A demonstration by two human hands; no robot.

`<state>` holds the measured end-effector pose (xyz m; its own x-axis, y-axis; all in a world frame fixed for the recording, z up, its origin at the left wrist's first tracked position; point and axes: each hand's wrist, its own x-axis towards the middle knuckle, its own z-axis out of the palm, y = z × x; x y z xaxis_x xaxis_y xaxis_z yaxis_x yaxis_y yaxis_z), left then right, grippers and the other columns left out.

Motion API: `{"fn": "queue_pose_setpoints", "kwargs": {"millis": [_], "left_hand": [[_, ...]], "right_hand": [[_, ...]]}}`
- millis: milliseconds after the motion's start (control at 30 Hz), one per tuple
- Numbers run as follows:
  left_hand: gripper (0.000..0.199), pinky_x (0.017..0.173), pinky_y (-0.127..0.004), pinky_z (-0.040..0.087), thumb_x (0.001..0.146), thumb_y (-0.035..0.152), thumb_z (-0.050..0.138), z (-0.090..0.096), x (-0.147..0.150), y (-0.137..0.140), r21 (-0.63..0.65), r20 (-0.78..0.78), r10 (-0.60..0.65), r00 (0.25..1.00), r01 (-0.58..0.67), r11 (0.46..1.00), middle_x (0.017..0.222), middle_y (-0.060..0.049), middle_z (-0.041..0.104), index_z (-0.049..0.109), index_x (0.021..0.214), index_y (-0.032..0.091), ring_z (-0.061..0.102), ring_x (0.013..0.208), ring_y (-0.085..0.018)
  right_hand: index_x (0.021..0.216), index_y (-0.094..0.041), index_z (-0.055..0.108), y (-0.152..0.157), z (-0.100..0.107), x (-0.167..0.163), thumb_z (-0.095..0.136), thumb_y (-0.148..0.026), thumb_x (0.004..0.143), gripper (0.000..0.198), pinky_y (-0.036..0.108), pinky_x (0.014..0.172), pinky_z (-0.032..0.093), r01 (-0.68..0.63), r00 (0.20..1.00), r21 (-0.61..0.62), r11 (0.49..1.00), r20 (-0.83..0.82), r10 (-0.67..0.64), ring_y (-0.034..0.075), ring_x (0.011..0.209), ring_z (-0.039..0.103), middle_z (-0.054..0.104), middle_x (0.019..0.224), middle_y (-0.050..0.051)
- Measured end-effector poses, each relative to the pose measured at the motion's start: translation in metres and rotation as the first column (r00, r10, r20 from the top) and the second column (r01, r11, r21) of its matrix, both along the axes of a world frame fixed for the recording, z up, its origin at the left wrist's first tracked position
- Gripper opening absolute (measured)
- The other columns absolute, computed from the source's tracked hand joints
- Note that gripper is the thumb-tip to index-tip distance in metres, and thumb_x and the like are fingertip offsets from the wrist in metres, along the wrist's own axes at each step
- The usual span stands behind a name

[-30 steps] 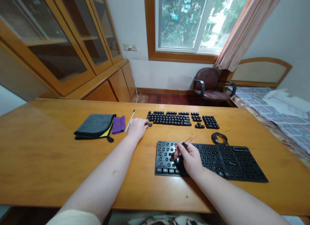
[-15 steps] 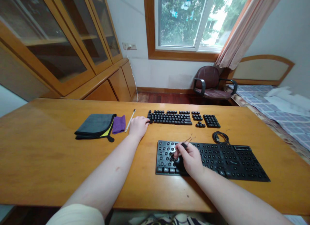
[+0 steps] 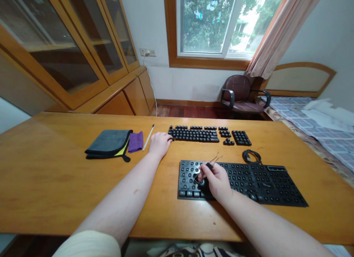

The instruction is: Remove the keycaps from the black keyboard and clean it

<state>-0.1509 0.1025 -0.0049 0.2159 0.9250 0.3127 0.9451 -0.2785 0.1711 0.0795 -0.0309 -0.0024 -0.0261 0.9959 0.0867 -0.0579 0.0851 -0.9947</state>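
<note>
head cam | faces forward-down | desk point(image 3: 66, 198) near | window point(image 3: 207, 35) far

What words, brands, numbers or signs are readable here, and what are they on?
None can be read for certain.
Loose keycaps: any markings are too small to read.
Keyboard base: no readable lettering.
Pale-edged strip on the base: too small and blurred to read.

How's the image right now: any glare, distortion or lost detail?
Head view: the window washes out toward the right; also head view: the cabinet leans, likely wide-angle distortion; head view again: legends on the keycaps are too small to read.
</note>
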Motion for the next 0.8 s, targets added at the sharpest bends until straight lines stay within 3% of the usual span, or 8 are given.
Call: {"fn": "queue_pose_setpoints", "kwargs": {"millis": [233,800], "left_hand": [[0.024,0.085,-0.032,0.043,0.085,0.027,0.050,-0.0045,-0.0005,0.0058,-0.094,0.019,0.025,1.000,-0.023,0.995,0.104,-0.004,0.066,0.067,0.102,0.025,0.059,0.095,-0.021],[0.024,0.085,-0.031,0.045,0.084,0.026,0.052,-0.0058,0.0019,0.0080,-0.082,0.026,0.045,0.999,-0.042,0.996,0.104,-0.004,0.066,0.067,0.103,0.024,0.060,0.096,-0.022]], "right_hand": [[0.078,-0.017,0.059,-0.0004,-0.0016,0.0000,0.055,-0.041,0.085,0.025,0.026,0.054,0.048,-0.007,1.000,-0.011,1.000,-0.001,0.007,0.013,0.051,0.058,0.063,0.058,0.001],[0.079,-0.017,0.058,-0.0008,-0.0004,-0.0005,0.055,-0.040,0.085,0.024,0.024,0.053,0.047,-0.009,1.000,-0.017,1.000,0.023,0.010,0.012,0.051,0.058,0.063,0.057,0.001]]}}
